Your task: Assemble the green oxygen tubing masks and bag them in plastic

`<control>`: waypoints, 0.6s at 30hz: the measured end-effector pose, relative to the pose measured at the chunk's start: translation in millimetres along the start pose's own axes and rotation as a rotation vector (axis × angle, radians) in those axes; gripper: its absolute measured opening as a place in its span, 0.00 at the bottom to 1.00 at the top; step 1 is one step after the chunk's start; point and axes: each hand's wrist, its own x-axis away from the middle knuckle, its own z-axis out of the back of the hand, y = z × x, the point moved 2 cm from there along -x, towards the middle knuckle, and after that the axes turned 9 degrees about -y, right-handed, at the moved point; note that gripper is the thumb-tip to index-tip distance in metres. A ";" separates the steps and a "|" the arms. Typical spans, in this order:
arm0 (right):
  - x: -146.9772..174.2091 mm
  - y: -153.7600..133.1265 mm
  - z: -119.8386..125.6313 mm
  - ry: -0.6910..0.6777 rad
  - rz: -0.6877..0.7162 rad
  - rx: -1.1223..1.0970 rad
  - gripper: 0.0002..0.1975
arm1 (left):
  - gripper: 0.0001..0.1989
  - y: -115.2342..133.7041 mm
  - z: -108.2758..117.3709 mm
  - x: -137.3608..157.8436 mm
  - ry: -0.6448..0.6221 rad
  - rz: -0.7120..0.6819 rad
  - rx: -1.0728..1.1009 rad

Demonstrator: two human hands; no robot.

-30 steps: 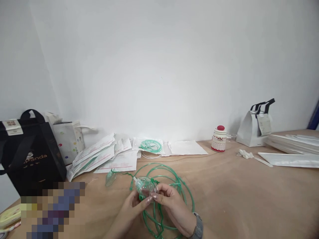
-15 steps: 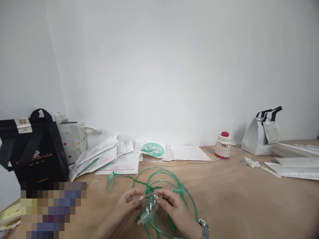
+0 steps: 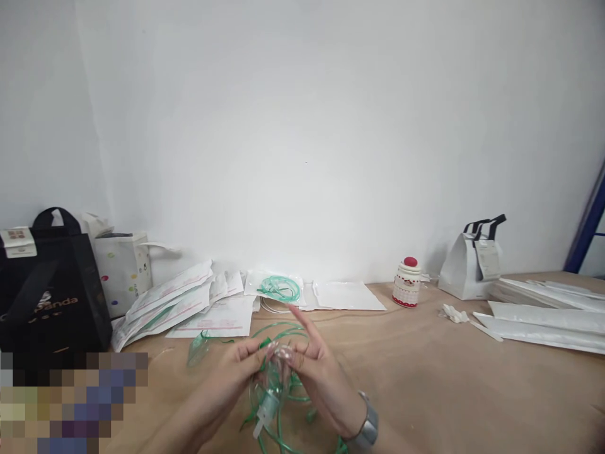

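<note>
A clear oxygen mask (image 3: 273,381) with a pale connector at its lower end is held between my two hands, low in the middle of the view. My left hand (image 3: 241,372) pinches the mask's upper edge, with a green strap by its fingertips. From the other side my right hand (image 3: 321,375) grips the same edge between thumb and fingers, its index finger stretched upward. Coils of green tubing (image 3: 283,326) lie on the table behind and below the hands, partly hidden by them. Another clear green mask (image 3: 197,349) lies to the left of my left hand.
White paper packets (image 3: 165,306) are piled at the back left, beside a black bag (image 3: 51,290) and a dotted box (image 3: 125,271). Bagged green tubing (image 3: 278,288) lies by the wall. A jar (image 3: 407,284), a white bag (image 3: 466,268) and flat packets (image 3: 548,321) stand or lie right.
My right index finger has lifted and straightened away from the mask. Both hands are slightly nearer together at the mask's edge. The view has turned a little to the right.
</note>
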 end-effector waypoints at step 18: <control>-13.8 -86.1 -27.7 -0.336 0.035 0.406 0.19 | 0.12 77.2 -35.1 12.4 0.179 -0.376 -0.576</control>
